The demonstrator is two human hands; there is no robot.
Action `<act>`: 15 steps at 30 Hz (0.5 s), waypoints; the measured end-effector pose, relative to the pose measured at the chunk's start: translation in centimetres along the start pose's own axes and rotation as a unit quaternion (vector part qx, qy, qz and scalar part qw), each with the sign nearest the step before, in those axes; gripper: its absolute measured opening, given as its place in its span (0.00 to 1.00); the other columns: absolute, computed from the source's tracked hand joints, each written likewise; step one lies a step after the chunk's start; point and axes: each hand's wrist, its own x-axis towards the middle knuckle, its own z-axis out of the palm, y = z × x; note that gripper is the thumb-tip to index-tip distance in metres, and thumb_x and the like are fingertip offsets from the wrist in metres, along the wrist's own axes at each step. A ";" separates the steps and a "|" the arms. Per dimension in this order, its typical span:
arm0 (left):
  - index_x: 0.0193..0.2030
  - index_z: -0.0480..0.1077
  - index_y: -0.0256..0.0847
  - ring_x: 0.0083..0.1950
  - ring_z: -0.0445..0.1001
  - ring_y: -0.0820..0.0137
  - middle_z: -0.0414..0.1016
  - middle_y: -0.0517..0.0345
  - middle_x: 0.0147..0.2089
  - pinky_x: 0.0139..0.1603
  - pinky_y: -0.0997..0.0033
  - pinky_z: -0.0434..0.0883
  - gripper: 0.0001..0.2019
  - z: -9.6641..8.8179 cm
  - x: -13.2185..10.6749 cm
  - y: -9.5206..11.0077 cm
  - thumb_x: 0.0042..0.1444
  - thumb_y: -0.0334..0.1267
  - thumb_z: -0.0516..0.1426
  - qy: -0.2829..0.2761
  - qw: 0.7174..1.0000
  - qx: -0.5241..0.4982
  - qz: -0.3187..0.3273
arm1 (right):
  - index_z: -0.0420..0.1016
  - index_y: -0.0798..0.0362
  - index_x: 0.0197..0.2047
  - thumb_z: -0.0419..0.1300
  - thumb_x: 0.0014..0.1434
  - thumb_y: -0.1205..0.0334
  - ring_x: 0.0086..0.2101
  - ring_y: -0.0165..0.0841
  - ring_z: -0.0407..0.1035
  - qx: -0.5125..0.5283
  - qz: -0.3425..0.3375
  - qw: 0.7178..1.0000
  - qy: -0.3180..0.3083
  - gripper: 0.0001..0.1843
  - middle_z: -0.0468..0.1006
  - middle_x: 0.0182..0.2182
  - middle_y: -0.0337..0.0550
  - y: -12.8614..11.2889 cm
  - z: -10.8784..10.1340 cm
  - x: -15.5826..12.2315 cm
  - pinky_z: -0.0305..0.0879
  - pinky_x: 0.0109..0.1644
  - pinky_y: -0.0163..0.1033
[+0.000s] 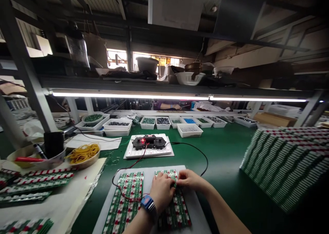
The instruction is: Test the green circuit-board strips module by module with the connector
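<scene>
Two green circuit-board panels with red and white parts lie side by side on a white sheet (151,168) before me. My left hand (161,190), with a blue watch on the wrist, rests curled on the right panel (177,211). My right hand (189,179) presses its closed fingers on that panel's upper edge. The left panel (127,201) lies untouched, crossed by a red and a black wire. These wires run up to a black test device (149,142) with a red light on a white tray.
A tall slanted stack of circuit panels (285,162) fills the right. More panels (36,182) lie at left, beside a bowl of yellow rubber bands (83,153) and a black cup (53,143). White trays of small parts (190,130) line the back. Another person's hands (174,106) show beyond.
</scene>
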 end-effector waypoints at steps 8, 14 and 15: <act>0.45 0.77 0.46 0.57 0.66 0.54 0.75 0.51 0.49 0.58 0.51 0.63 0.13 0.0 -0.2 0.2 0.58 0.38 0.52 0.003 1.000 0.014 0.006 | 0.67 0.55 0.24 0.65 0.47 0.63 0.24 0.26 0.60 -0.009 -0.001 1.000 -0.005 0.09 0.67 0.20 0.32 0.5 -0.2 -0.2 0.54 0.28 0.31; 0.45 0.77 0.45 0.57 0.66 0.54 0.75 0.49 0.48 0.58 0.50 0.63 0.13 -0.2 -0.4 0.3 0.58 0.38 0.52 0.001 1.000 0.015 0.012 | 0.69 0.54 0.25 0.60 0.51 0.59 0.26 0.28 0.61 -0.024 -0.006 0.998 0.062 0.08 0.69 0.21 0.34 1.0 0.6 -1.1 0.55 0.30 0.32; 0.45 0.77 0.45 0.57 0.66 0.54 0.75 0.49 0.48 0.58 0.50 0.63 0.13 -0.2 -0.4 0.3 0.59 0.39 0.52 0.002 1.000 0.013 0.014 | 0.68 0.54 0.25 0.59 0.51 0.59 0.26 0.29 0.62 -0.028 -0.008 0.996 0.082 0.09 0.69 0.21 0.35 1.0 0.8 -1.2 0.56 0.30 0.32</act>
